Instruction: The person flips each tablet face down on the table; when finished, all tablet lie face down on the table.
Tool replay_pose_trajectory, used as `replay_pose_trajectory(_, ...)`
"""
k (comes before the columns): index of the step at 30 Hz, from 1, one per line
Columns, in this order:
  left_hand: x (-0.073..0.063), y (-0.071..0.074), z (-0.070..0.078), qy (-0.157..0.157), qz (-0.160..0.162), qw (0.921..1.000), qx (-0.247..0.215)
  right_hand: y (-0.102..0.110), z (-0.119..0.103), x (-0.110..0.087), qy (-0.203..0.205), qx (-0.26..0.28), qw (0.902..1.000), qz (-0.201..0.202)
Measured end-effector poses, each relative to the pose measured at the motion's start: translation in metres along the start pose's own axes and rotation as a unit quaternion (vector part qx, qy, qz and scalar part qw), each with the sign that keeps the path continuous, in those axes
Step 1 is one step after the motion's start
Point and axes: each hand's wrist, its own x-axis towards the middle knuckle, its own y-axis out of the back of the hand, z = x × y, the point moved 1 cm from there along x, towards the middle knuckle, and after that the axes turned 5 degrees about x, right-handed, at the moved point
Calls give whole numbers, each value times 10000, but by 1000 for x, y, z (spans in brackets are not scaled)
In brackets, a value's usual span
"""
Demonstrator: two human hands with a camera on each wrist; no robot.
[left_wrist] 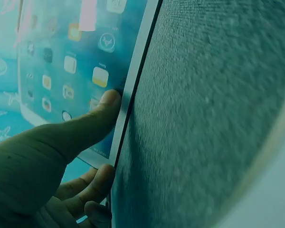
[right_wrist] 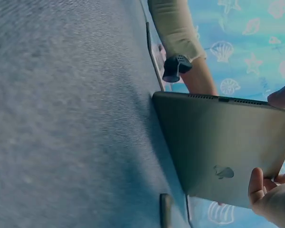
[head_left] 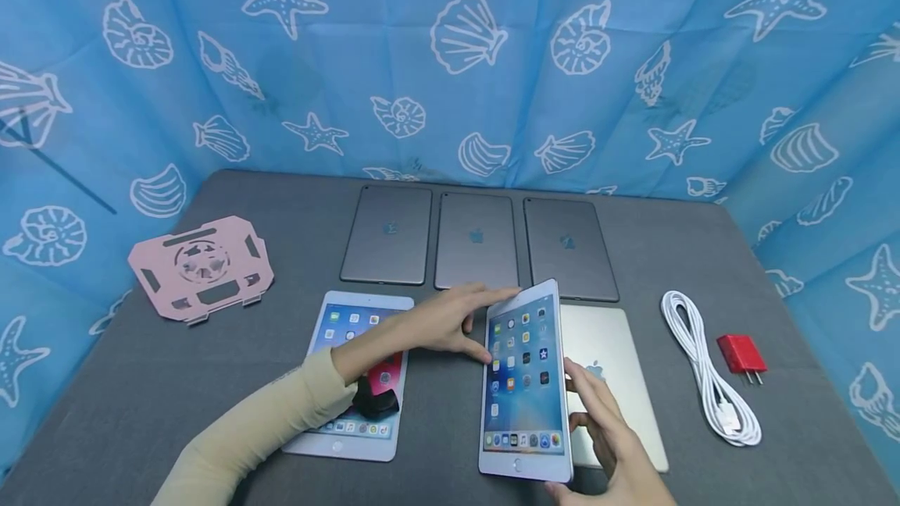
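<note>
Both hands hold a white-framed tablet (head_left: 523, 381), its lit screen full of app icons. It tilts with its right edge raised and its left edge low over the grey table. At its upper left my left hand (head_left: 450, 320) grips the edge; in the left wrist view the thumb (left_wrist: 107, 102) lies on the screen and other fingers curl behind. My right hand (head_left: 610, 443) grips the right side and lower corner, with fingertips on the metal back (right_wrist: 213, 142) in the right wrist view. Beside it, a silver tablet (head_left: 622, 389) lies face down, partly hidden.
Under my left forearm another lit tablet (head_left: 355, 445) lies face up. Three dark grey tablets (head_left: 387, 248) lie face down in a row behind. A pink tablet case (head_left: 165, 260) is at left; a coiled white cable (head_left: 692, 346) and red charger plug (head_left: 740, 352) are at right.
</note>
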Motion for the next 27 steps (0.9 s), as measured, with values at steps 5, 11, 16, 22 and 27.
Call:
replay_pose_trajectory(5, 4, -5, 10, -159, -17, 9999, 22, 3, -10, 5, 277, 38, 9995, -134)
replay_pose_trajectory(11, 7, -6, 16, -382, 28, 9990, -222, 0, -15, 12, 617, 125, 9971, -425)
replay_pose_trajectory(16, 4, 3, 16, -275, -221, 9973, -651, -4, -18, 12, 138, 113, 9982, -572)
replay_pose_trajectory(22, 2, 23, 14, -175, -337, 9958, -836, -5, -18, 12, -170, 206, 9972, -698)
replay_pose_trajectory(27, 4, 40, 18, -262, -248, 9965, -753, -9, -15, 12, -137, 231, 9976, -642)
